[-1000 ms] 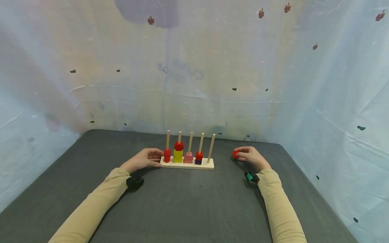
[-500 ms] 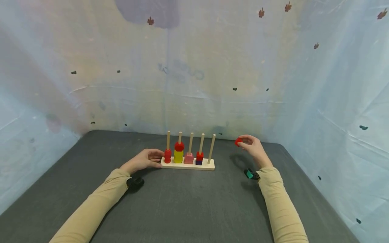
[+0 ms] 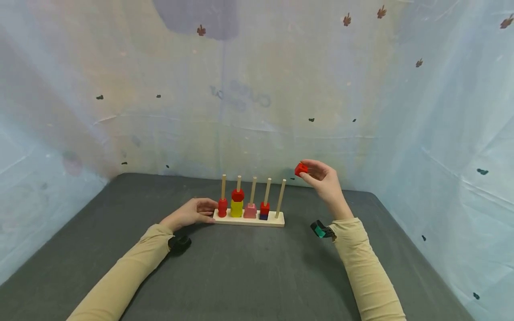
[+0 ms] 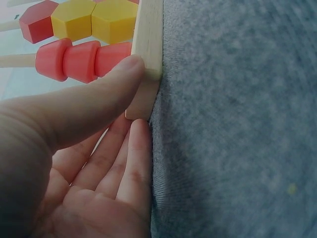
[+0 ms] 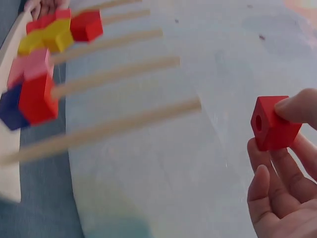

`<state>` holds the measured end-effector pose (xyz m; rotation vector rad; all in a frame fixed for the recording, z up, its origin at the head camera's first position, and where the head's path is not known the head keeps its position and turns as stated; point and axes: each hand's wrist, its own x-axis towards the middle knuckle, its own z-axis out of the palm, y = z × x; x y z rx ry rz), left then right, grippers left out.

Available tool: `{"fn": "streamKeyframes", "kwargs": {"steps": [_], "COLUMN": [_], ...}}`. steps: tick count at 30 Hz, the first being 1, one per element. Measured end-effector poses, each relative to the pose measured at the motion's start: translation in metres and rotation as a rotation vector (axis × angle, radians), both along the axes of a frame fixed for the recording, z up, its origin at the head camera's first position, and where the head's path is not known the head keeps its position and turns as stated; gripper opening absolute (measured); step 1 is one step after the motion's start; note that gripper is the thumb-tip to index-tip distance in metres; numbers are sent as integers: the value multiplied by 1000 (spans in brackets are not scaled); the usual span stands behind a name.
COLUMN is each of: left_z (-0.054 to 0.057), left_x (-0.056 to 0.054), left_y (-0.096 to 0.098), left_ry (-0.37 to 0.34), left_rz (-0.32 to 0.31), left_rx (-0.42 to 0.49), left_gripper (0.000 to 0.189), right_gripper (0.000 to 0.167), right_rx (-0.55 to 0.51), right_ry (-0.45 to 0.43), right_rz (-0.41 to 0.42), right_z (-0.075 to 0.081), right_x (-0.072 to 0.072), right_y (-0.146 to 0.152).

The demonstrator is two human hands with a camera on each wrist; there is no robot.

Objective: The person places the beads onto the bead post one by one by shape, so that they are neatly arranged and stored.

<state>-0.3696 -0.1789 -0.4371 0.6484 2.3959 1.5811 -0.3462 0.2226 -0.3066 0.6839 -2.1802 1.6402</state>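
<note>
My left hand (image 3: 192,213) holds the left end of a wooden peg stand (image 3: 241,220), thumb on its edge and fingertips against its end. Up in the air to the right of the stand, my right hand (image 3: 324,182) pinches a red bead (image 5: 273,124) between thumb and fingers. A round hole shows in the bead's side. On the stand's pegs sit rounded red beads (image 4: 67,59), yellow hexagonal beads (image 4: 113,21) topped by a red hexagonal one (image 3: 238,195), pink beads (image 3: 250,211), and a red cube (image 5: 38,99) over a dark blue one (image 5: 12,106). The rightmost peg (image 3: 281,198) is bare.
The stand rests on a dark grey table (image 3: 249,276). A pale plastic sheet (image 3: 257,89) hangs behind the table and along its sides. Black straps with small devices are on both wrists, the right one (image 3: 321,229) with a green patch.
My right hand has lifted the red bead off the table, then carried it up and left towards the stand. My left hand has stayed at the stand's end.
</note>
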Motion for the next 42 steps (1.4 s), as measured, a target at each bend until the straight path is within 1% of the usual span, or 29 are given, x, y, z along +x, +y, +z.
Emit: {"fn": "streamKeyframes", "kwargs": {"steps": [5, 10, 14, 17, 22, 25, 28, 32, 35, 36, 38, 40, 42], "left_z": [3, 2, 0, -2, -6, -7, -7, -6, -6, -6, -5, -4, -3], "left_x": [1, 0, 0, 0, -1, -2, -3, -4, -5, -5, -5, -6, -6], "left_y": [-1, 0, 0, 0, 1, 0, 0, 0, 1, 1, 0, 0, 0], "left_ry": [0, -6, -14, -15, -28, -19, -17, -7, 3, 9, 4, 3, 10], "left_rz": [-4, -5, -3, -6, 0, -8, -4, -7, -13, -17, -7, 1, -4], "left_rx": [2, -11, 0, 6, 13, 20, 16, 9, 3, -3, -11, -17, -18], "left_gripper": [54, 55, 55, 55, 55, 55, 54, 54, 54, 54, 54, 55, 55], "right_gripper": [38, 36, 35, 35, 35, 35, 36, 39, 39, 38, 37, 36, 35], "right_rx": [0, 23, 87, 124, 116, 106, 105, 116, 136, 141, 138, 130, 120], "right_ry": [-2, -44, -41, -34, -56, -77, -74, -70, -73, -75, -89, -109, -133], "right_rz": [48, 115, 159, 165, 168, 164, 156, 160, 158, 156, 165, 170, 178], "right_z": [3, -2, -1, 0, -2, -2, -10, -11, -3, -3, -6, -13, -22], "right_x": [-4, -7, 3, 12, 15, 13, 3, 0, 8, 8, 6, 1, -6], "right_y": [-24, -42, -57, -65, -70, -70, -66, -65, -68, -68, -68, -68, -67]}}
